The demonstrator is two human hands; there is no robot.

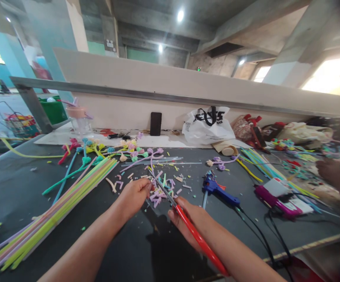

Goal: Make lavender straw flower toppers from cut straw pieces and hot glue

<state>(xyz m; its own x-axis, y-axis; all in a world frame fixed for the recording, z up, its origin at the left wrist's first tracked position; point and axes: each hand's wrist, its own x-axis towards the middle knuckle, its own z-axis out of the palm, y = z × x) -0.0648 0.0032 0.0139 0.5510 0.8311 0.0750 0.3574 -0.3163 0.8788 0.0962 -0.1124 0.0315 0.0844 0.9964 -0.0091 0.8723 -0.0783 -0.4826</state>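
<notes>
1. I judge we're mid-cut: my right hand (187, 219) grips red-handled scissors (184, 219), blades open.
2. My left hand (133, 196) pinches a thin straw (152, 172) just beside the blades, mid-tabletop among the scraps (170, 184).
3. Next calls for steadying the straw and closing the blades squarely.

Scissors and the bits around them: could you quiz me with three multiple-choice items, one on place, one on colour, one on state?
1. The blue glue gun lies where from the right hand?
A. right
B. left
C. under it

2. The scissors have handles of which colour?
A. green
B. red
C. black

3. The right hand is
A. open flat
B. closed on the scissors
C. off the table

Answers: 1 A, the gun lies toward the cables; 2 B, the long handles are red; 3 B, fingers wrap the handles while the left hand pinches a purple piece.
</notes>
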